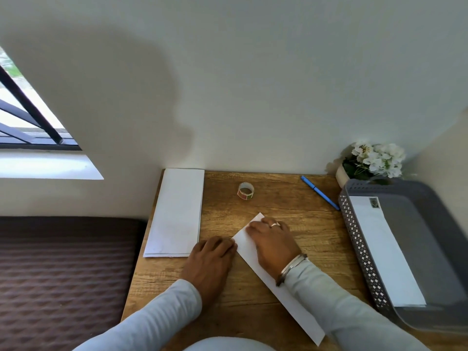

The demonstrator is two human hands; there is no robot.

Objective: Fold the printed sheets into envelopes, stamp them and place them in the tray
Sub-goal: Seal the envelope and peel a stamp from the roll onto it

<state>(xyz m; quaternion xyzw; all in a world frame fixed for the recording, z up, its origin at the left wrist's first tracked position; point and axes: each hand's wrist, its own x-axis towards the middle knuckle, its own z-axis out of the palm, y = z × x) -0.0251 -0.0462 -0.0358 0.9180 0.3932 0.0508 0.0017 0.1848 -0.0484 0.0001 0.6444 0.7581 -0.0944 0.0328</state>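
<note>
A long folded white sheet (pixel 283 290) lies diagonally on the wooden desk (pixel 278 198), running from the middle toward the near right edge. My right hand (pixel 273 243), with a ring and a metal bangle, presses down on its upper end. The bent fingertips of my left hand (pixel 211 260) press on the sheet's left corner. A stack of folded sheets (pixel 177 211) lies at the desk's left edge. The roll of stamps (pixel 245 190) stands at the back middle. The grey tray (pixel 415 249) on the right holds one stamped white envelope (pixel 379 249).
A blue pen (pixel 319 192) lies at the back right beside the tray. A pot of white flowers (pixel 374 160) stands in the back right corner. A brown quilted cushion (pixel 63 274) lies left of the desk, below a window.
</note>
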